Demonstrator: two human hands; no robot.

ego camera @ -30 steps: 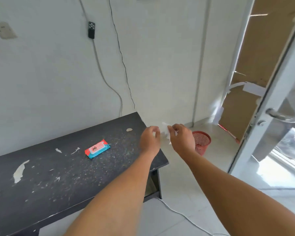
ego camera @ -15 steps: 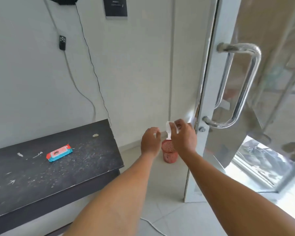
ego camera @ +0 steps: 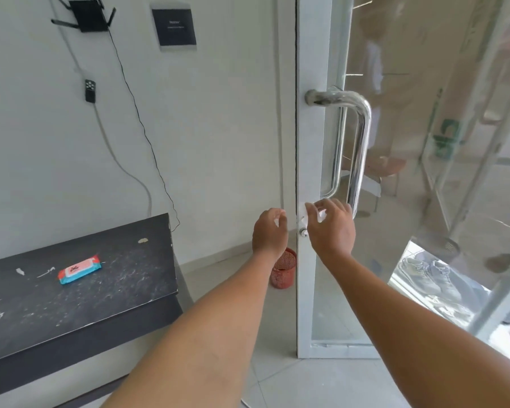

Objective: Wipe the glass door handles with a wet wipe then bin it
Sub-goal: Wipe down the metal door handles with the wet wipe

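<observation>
**You:** Where do my hands stand?

**Spotter:** Your left hand (ego camera: 270, 231) hangs loosely curled, with nothing in it that shows. Your right hand (ego camera: 330, 228) pinches the crumpled white wet wipe (ego camera: 305, 214) between thumb and fingertips.

**You:** And where is the wipe against the door?

**Spotter:** It is up at the white door frame (ego camera: 305, 142), just above the small round lock (ego camera: 303, 232) and just beside the lower end of the curved chrome tubular handle (ego camera: 359, 148). I cannot tell whether it touches the metal, because your fingers hide the spot.

**You:** Which step am I in?

**Spotter:** As I read it, you are at the very start of wiping. Next you need to wrap the wipe round the lower bend and run it up to the top mount. Then do the twin bar (ego camera: 337, 148) seen through the glass.

**You:** And the bin?

**Spotter:** The small red mesh bin (ego camera: 283, 267) stands on the floor beyond your left wrist, close by the frame's foot.
</observation>
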